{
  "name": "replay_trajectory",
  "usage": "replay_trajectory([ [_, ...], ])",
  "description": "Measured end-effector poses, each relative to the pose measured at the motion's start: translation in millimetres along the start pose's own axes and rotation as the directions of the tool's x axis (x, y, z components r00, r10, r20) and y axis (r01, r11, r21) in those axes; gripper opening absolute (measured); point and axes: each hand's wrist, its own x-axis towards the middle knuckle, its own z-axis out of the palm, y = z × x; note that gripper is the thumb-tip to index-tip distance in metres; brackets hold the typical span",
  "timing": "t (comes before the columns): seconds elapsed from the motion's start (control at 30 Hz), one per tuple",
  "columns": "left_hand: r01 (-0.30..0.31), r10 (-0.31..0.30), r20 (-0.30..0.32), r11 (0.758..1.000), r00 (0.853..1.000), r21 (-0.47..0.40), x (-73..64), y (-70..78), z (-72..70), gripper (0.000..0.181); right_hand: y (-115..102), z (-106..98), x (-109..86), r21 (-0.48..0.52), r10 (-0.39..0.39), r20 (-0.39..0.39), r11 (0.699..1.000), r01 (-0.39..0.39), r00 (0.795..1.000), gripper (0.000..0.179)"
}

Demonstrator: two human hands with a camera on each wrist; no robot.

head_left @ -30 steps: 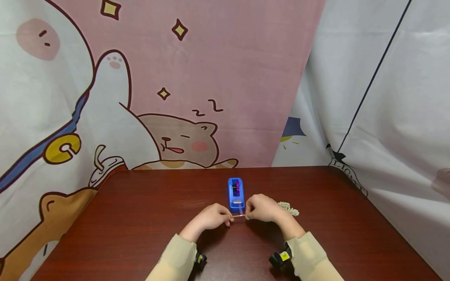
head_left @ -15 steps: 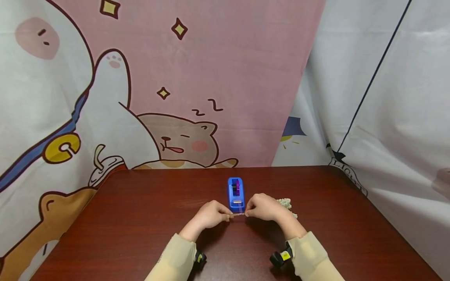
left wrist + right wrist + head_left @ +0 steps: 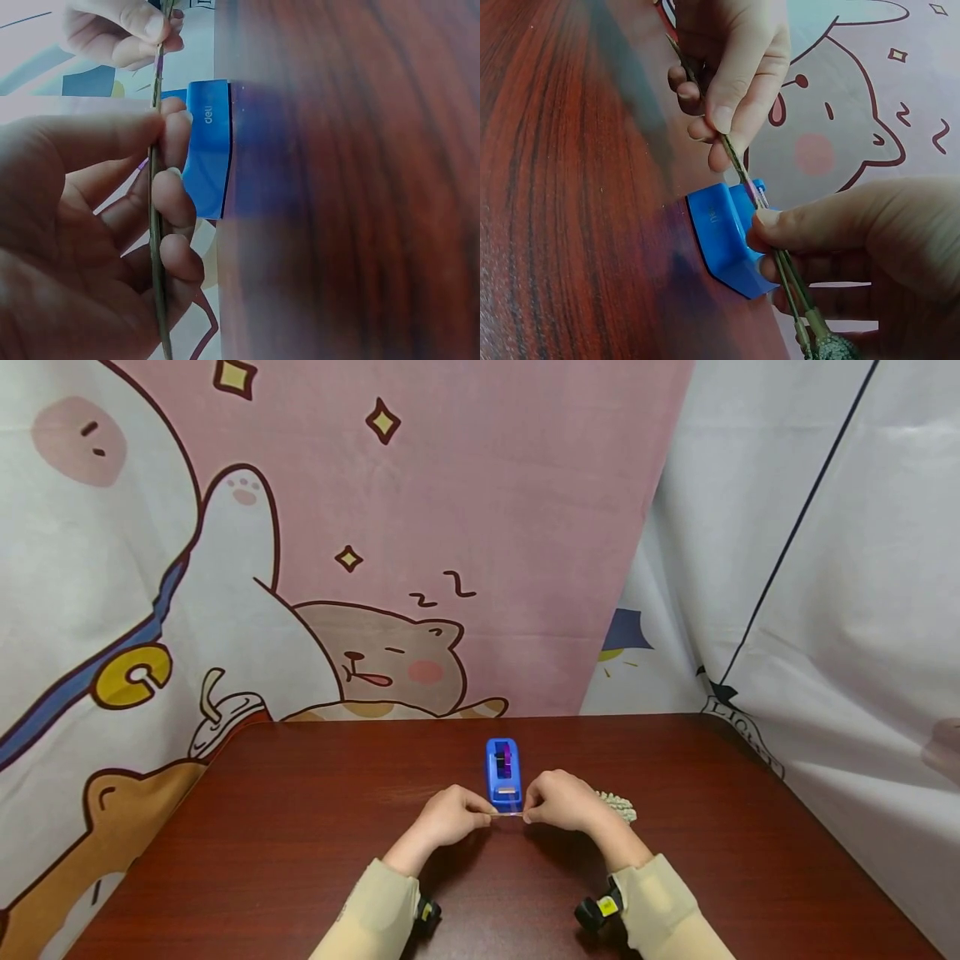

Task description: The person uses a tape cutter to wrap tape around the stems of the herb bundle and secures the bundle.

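My left hand [image 3: 452, 816] pinches thin greenish stems [image 3: 156, 225] between thumb and forefinger, their free end running past its curled fingers. Farther right along the same stems, my right hand [image 3: 561, 802] pinches them close to their knobbly green heads [image 3: 617, 806]. In the right wrist view one head [image 3: 835, 346] shows below that hand. Between the two hands, a shiny, purple-tinged strip of clear tape [image 3: 754, 193] lies around the stems. Just beyond the fingertips stands a blue tape dispenser [image 3: 492, 781] with a purple roll core [image 3: 506, 761].
The dark red-brown table [image 3: 315, 852] extends to both sides of the hands. A pink and white printed cloth [image 3: 525, 527] hangs behind its far edge, and a white cloth [image 3: 810, 610] at the right. Black wrist cameras sit at both cuffs.
Both hands have shifted slightly away from the body, closer to the dispenser. The left fingers have changed their pose, and the green heads by the right hand have turned back and forth.
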Motion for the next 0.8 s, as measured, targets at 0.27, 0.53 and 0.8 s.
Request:
replay_trajectory([
  [0.27, -0.001, 0.004, 0.050, 0.998, 0.999, -0.059, -1.0, -0.5, -1.7, 0.012, -0.1, 1.9, 1.1, 0.012, 0.021, -0.001, 1.000, -0.021, 1.000, 0.020],
  [0.53, -0.003, 0.013, 0.142, 0.998, 0.990, -0.068, -0.6, -3.0, -5.1, 0.017, -0.2, 3.7, 1.1, 0.007, 0.033, -0.001, 0.999, -0.033, 0.999, 0.021],
  [0.8, -0.029, 0.035, 0.124, 0.998, 0.992, -0.051, -0.3, -6.1, -5.9, 0.018, -0.8, 4.8, 1.9, 0.028, 0.017, -0.005, 0.999, -0.017, 1.000, 0.011],
])
